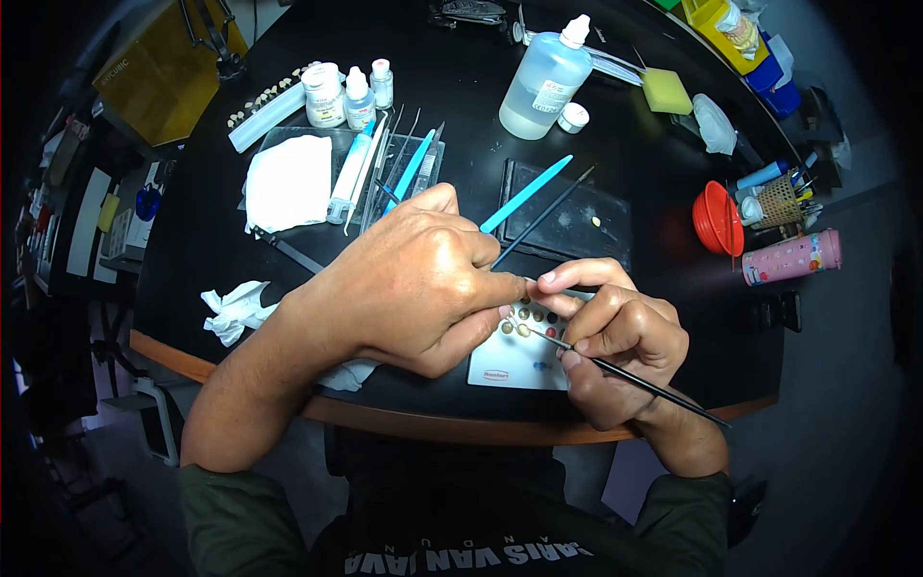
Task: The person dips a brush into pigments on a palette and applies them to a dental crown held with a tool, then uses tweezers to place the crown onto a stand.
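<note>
My right hand (625,337) is closed round a thin black-handled brush (659,388). Its tip points left, over a white palette (488,358) with small round wells of yellowish, dark and red colour. My left hand (413,284) reaches across from the left, thumb and index finger brought close together above the palette. Whatever they pinch, if anything, is too small or hidden to make out. The index fingers of both hands meet or nearly meet. Part of the palette is covered by my hands.
Behind my hands lies a dark slab (615,207) with a blue-handled tool (527,194) and a brush (562,202). A clear liquid bottle (545,82), small bottles (325,96), folded white tissue (288,180), red bowl (713,221) and pink tumbler (793,258) stand around.
</note>
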The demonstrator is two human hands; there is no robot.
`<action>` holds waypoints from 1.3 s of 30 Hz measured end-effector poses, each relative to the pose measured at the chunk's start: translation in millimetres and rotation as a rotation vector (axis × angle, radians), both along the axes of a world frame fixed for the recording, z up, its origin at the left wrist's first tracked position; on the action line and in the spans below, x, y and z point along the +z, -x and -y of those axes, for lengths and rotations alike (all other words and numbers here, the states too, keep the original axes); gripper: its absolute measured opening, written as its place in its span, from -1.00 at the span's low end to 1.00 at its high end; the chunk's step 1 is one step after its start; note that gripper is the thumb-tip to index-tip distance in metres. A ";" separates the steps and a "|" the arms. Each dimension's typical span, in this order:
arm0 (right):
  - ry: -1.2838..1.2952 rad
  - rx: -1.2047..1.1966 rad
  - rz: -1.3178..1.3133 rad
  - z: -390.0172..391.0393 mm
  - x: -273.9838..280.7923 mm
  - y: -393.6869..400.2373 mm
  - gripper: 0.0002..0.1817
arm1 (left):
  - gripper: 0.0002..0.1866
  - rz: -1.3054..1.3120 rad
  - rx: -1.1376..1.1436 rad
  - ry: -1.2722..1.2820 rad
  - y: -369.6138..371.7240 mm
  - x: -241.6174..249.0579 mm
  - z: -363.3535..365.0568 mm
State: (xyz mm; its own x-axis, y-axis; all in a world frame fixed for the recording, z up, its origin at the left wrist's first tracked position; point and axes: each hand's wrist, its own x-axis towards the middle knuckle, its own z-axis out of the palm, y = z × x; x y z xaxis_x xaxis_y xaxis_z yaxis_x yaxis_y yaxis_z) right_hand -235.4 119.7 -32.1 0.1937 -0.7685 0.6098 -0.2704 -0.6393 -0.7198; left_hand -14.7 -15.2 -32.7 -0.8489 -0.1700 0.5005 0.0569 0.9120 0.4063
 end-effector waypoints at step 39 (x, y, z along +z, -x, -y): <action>-0.006 -0.005 -0.008 -2.5 0.5 -0.6 -0.82 | -0.75 0.006 0.000 0.017 -1.8 -0.6 -0.3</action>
